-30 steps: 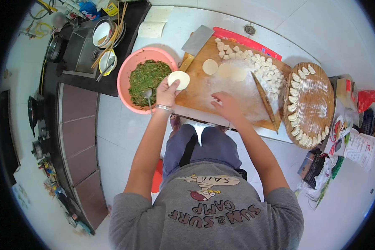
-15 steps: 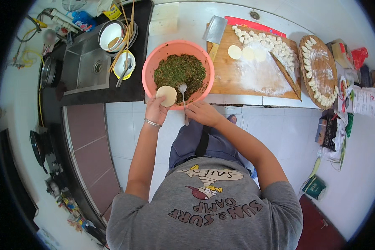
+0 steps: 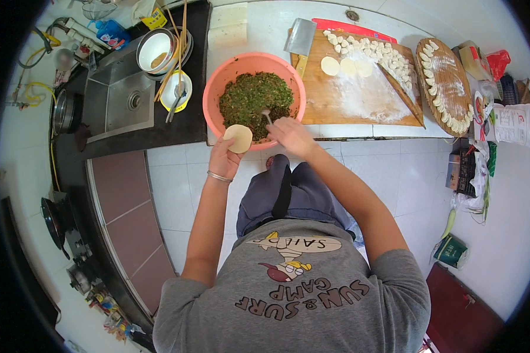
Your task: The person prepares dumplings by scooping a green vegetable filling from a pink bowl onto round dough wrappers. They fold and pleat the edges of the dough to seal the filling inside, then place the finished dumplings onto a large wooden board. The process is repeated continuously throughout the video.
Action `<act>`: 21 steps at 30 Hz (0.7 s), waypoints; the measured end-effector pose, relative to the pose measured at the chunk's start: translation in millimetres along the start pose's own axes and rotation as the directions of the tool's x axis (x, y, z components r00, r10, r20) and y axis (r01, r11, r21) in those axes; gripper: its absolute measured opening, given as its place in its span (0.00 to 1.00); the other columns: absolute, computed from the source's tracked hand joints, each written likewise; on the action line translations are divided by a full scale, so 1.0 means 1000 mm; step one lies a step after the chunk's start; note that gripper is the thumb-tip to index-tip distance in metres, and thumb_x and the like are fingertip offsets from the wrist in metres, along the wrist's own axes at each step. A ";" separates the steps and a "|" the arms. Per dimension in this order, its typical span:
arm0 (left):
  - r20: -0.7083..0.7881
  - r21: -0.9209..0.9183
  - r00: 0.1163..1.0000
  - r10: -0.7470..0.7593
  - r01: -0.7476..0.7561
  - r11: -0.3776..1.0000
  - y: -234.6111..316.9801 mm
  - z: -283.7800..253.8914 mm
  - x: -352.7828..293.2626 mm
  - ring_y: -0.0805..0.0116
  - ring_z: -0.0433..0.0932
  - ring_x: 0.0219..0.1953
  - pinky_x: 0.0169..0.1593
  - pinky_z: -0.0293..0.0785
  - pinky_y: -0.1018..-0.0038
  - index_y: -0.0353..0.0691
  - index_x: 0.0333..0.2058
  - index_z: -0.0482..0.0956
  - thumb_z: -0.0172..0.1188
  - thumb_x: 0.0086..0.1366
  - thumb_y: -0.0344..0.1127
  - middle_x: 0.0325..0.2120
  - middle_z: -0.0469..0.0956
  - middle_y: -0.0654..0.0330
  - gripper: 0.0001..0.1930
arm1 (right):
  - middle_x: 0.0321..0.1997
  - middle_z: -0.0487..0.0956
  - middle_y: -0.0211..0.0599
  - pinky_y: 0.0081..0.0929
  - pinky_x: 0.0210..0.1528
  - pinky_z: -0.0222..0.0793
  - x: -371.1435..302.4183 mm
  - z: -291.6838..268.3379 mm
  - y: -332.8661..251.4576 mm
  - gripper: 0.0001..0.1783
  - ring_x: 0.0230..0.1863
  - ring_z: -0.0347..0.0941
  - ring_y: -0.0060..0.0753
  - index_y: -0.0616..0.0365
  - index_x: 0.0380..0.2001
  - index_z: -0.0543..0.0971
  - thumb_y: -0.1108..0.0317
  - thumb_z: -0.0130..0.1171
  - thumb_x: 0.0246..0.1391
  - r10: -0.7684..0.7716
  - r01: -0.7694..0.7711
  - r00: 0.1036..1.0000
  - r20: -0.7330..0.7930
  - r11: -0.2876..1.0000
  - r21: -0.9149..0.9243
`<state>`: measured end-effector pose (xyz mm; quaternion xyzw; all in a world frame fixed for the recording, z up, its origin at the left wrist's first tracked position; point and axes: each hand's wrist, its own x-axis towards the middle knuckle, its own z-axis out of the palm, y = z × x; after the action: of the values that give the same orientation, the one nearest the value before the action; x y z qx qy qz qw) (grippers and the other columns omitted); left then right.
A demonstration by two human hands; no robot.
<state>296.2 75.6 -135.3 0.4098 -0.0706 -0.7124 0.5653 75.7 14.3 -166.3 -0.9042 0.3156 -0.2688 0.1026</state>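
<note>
Many folded dumplings (image 3: 430, 76) line the edge of your round board (image 3: 451, 79) at the right; those look done. Three flat wrappers (image 3: 330, 66) wait on the cutting board (image 3: 318, 106), and a crowd of dough pieces (image 3: 398, 60) beyond them is not yet rolled. Plenty of filling (image 3: 247, 94) remains in your pink bowl (image 3: 208, 97) on the tabletop (image 3: 266, 29).

Your left hand (image 3: 224, 155) reaches forward, fingers pinching a bare round wrapper (image 3: 238, 139) over the bowl's near rim. Your right forearm slants inward to the left; that hand's (image 3: 291, 135) fingers, slightly blurred, grasp the spoon (image 3: 266, 112), its tip at the filling.
</note>
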 end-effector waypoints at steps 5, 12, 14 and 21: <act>-0.007 0.014 1.000 -0.011 0.011 1.000 0.001 -0.002 -0.001 0.55 0.74 0.50 0.53 0.74 0.59 0.32 0.51 0.65 0.46 0.62 0.25 0.48 0.72 0.50 0.18 | 0.27 0.71 0.34 0.34 0.38 0.68 -0.002 -0.040 0.010 0.11 0.35 0.70 0.37 0.58 0.32 0.75 0.72 0.58 0.40 0.098 -0.098 0.995 -0.035 0.995 0.002; 0.017 0.029 0.999 -0.043 0.043 0.999 -0.002 -0.007 0.007 0.57 0.75 0.49 0.52 0.75 0.61 0.32 0.51 0.65 0.46 0.62 0.26 0.47 0.73 0.51 0.18 | 0.29 0.72 0.36 0.34 0.40 0.69 -0.026 -0.009 0.019 0.07 0.36 0.71 0.39 0.58 0.29 0.76 0.70 0.55 0.43 0.062 -0.072 0.984 0.168 0.996 0.050; 0.018 0.040 0.999 -0.033 0.032 0.999 0.001 -0.006 0.007 0.57 0.75 0.49 0.51 0.75 0.62 0.32 0.51 0.65 0.47 0.62 0.26 0.47 0.73 0.51 0.18 | 0.29 0.72 0.38 0.35 0.40 0.69 -0.021 -0.005 0.015 0.06 0.36 0.71 0.41 0.59 0.28 0.77 0.69 0.54 0.47 0.158 -0.175 0.977 0.142 0.977 0.123; -0.023 0.076 1.000 -0.007 0.009 0.997 0.011 -0.005 0.006 0.57 0.76 0.48 0.51 0.75 0.62 0.32 0.51 0.65 0.46 0.62 0.27 0.48 0.73 0.50 0.18 | 0.29 0.75 0.44 0.39 0.40 0.68 -0.008 0.003 0.016 0.09 0.37 0.71 0.48 0.63 0.30 0.79 0.69 0.51 0.54 0.300 -0.371 0.926 0.229 0.829 0.417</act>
<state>308.0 68.2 -135.7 0.4395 -0.0897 -0.7068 0.5471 64.0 6.5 -178.1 -0.8032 0.3894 -0.2422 0.3802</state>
